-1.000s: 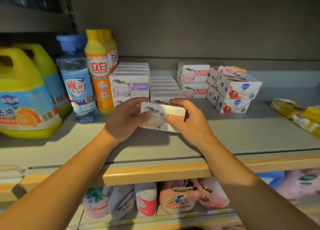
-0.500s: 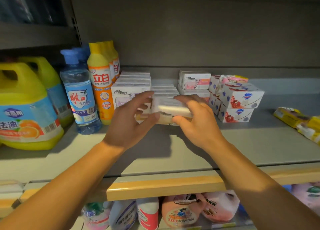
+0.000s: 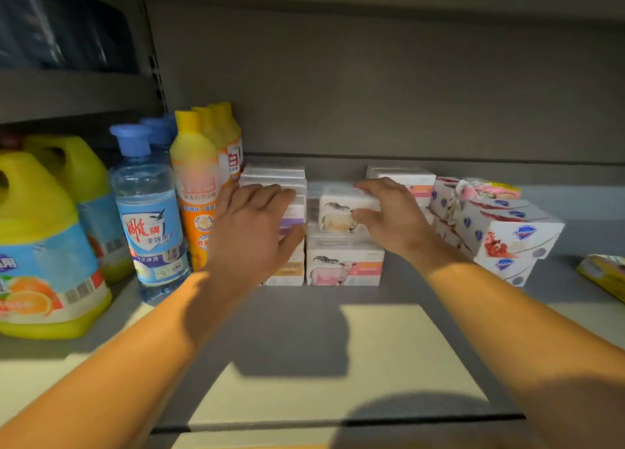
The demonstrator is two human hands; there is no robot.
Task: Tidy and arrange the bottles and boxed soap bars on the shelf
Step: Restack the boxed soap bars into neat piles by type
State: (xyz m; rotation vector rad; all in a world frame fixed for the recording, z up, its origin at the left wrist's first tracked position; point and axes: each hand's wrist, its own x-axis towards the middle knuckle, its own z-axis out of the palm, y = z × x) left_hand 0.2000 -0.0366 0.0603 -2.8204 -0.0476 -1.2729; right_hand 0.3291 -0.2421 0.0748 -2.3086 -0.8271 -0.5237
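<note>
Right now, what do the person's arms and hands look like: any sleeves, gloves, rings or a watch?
Both forearms are bare as far as the view reaches; no sleeve shows. The left hand and right hand wear no gloves, and no rings show on the fingers. Neither wrist carries a watch or band. Warm light falls in patches on both forearms, with shadow elsewhere.

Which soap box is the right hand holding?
The upper sheep-print box in the middle stack: the right hand pinches it, unlike the pink-labelled box beneath.

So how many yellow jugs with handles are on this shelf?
2. The front yellow jug stands at the far left edge; the rear yellow jug stands right behind it, partly hidden. More could be out of frame to the left.
</note>
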